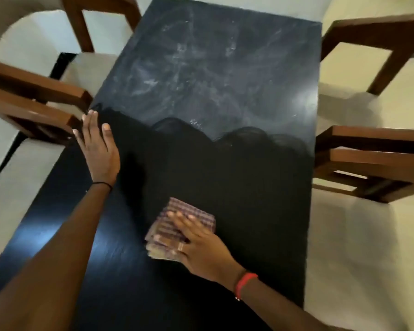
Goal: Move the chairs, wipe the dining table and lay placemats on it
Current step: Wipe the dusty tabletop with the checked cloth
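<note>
A long black dining table (237, 175) runs away from me. Its near half looks dark and wet, while the far half is grey with dusty smears. My right hand (196, 242) presses flat, fingers straight, on a folded checked cloth (189, 211) on the near middle of the table. My left hand (98, 144) rests flat on the table's left edge, fingers straight, fingertips next to a chair's wooden armrest. No placemats are in view.
Wooden chairs with cream cushions stand on both sides: two on the left (34, 108) close against the table edge, and two on the right (368, 161), a little apart from it. A pale tiled floor (359, 259) lies around them.
</note>
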